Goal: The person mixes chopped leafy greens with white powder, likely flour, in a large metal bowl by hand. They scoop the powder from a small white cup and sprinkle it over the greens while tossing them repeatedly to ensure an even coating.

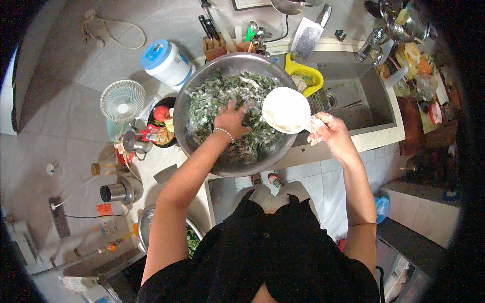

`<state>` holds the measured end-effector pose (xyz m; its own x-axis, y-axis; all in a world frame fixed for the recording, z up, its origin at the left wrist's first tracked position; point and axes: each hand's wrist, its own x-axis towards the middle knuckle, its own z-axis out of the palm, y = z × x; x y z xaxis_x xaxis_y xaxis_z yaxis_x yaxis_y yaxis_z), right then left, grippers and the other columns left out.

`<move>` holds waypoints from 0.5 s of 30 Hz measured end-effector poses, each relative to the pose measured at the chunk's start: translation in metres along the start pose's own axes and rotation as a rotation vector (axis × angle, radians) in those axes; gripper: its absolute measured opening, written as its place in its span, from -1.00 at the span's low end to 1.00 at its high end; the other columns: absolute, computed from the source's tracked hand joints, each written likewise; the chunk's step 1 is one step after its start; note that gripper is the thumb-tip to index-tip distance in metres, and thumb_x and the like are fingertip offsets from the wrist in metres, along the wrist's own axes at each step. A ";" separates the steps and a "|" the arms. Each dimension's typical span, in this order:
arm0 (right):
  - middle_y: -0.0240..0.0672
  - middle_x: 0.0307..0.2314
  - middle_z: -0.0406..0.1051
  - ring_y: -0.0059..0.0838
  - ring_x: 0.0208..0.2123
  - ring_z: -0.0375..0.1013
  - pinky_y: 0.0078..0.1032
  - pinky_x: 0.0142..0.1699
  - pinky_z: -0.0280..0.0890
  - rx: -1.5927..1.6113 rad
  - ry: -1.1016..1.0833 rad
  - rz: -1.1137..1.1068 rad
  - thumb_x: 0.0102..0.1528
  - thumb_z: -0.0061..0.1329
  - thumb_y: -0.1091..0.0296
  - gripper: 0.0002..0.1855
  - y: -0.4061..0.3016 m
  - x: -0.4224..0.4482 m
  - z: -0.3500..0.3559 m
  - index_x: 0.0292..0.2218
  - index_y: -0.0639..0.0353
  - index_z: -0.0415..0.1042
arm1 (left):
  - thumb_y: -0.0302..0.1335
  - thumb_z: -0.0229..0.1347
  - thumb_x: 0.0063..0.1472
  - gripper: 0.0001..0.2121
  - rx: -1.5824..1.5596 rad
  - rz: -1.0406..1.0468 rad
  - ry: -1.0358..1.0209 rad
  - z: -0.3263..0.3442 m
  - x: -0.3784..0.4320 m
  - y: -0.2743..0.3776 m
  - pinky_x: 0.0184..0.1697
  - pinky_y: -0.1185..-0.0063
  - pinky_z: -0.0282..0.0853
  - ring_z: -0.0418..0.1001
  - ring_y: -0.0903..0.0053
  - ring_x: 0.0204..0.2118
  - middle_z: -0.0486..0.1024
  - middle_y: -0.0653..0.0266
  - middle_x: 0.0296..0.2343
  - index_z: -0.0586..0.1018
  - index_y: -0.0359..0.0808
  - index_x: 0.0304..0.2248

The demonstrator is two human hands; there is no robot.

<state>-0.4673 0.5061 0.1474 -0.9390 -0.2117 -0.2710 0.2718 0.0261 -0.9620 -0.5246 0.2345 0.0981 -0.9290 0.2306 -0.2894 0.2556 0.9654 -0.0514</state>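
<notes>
A wide steel basin (182, 110) on the counter holds chopped leafy greens (212, 91) dusted with white powder. Into these greens reaches my left hand (232, 120), fingers spread and slightly blurred, with nothing visibly gripped. My right hand (329, 130) grips the handle of a white ladle or scoop (286, 110) and has pale residue on its fingers. The scoop hangs over the basin's right side. Its bowl faces up and looks white inside, with a tan patch near the lower edge; how much it holds is hard to tell.
Behind the basin stand a knife block (212, 47) and a cleaver (307, 36). A yellow strainer (312, 87) sits at the sink (360, 87). To the left are a blue-lidded white tub (166, 62), a small fan (123, 101) and a black bowl with a tomato (161, 113).
</notes>
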 end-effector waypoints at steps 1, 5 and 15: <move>-0.33 -0.55 0.36 -0.62 -0.58 0.37 -0.68 -0.47 0.29 -0.007 0.003 0.002 0.03 -0.25 0.50 -0.83 -0.003 -0.001 0.000 -0.30 0.33 0.30 | -0.17 0.18 -0.17 -0.35 -0.149 0.039 0.077 0.004 0.002 -0.006 -0.08 0.47 0.25 0.27 0.25 -0.09 0.18 0.05 -0.07 0.24 -0.05 -0.04; -0.34 -0.56 0.36 -0.62 -0.58 0.37 -0.69 -0.47 0.27 -0.027 0.029 -0.046 0.04 -0.24 0.48 -0.84 -0.006 -0.005 -0.004 -0.32 0.32 0.31 | -0.13 0.10 -0.06 -0.63 -0.462 0.097 0.277 -0.010 0.000 -0.042 -0.32 0.41 0.34 0.43 0.19 -0.39 0.45 0.01 -0.46 0.52 -0.24 -0.35; -0.33 -0.56 0.37 -0.62 -0.57 0.38 -0.70 -0.46 0.27 -0.009 0.023 -0.058 0.01 -0.27 0.56 -0.82 -0.002 -0.010 -0.008 -0.29 0.33 0.28 | 0.02 0.09 -0.15 -0.23 -0.311 0.032 0.007 -0.001 0.098 -0.047 0.00 0.39 0.15 0.21 0.19 -0.02 0.21 -0.07 -0.08 0.21 -0.28 0.00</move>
<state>-0.4604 0.5164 0.1521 -0.9577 -0.1905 -0.2156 0.2151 0.0235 -0.9763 -0.6277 0.2121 0.0734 -0.9239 0.2617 -0.2791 0.1921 0.9482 0.2531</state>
